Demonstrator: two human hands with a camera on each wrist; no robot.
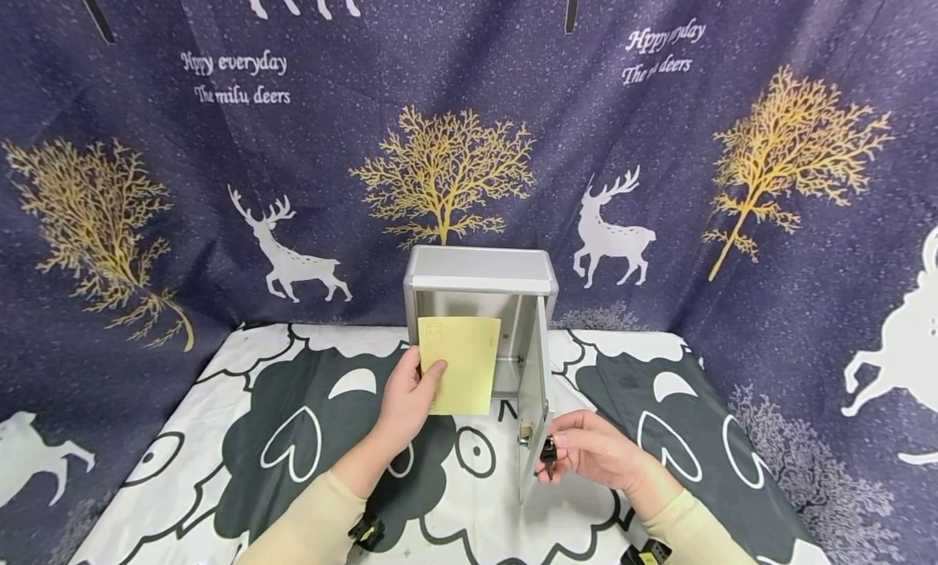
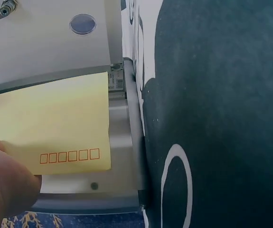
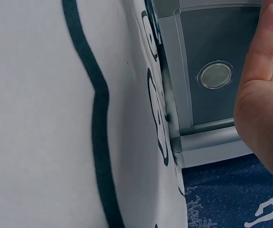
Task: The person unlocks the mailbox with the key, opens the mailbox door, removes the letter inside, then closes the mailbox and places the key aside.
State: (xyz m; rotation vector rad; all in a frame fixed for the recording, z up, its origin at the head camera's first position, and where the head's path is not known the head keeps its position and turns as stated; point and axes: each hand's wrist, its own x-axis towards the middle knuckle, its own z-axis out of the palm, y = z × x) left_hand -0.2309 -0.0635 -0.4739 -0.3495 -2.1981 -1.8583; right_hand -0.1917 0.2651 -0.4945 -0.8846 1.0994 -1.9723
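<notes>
While left hand [image 1: 410,394], thumb in front, pinches yellow envelope [image 1: 467,349], right hand [image 1: 597,451], fingers curled, grips black keys [image 1: 550,451] at door [image 1: 534,394].

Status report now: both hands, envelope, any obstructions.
Left hand gripping yellow envelope at mailbox opening. Right hand pinching keys at mailbox door. Door open, no obstruction visible.

A person stretches both arms forward from the near edge, the left forearm [image 1: 311,516] angling toward the far right, the right forearm [image 1: 696,532] toward the far left. The left hand [image 1: 412,392], farther out, grips with its thumb [image 1: 435,372] pointing far and right; the right hand [image 1: 597,451], nearer, pinches with bent fingers to its left.
</notes>
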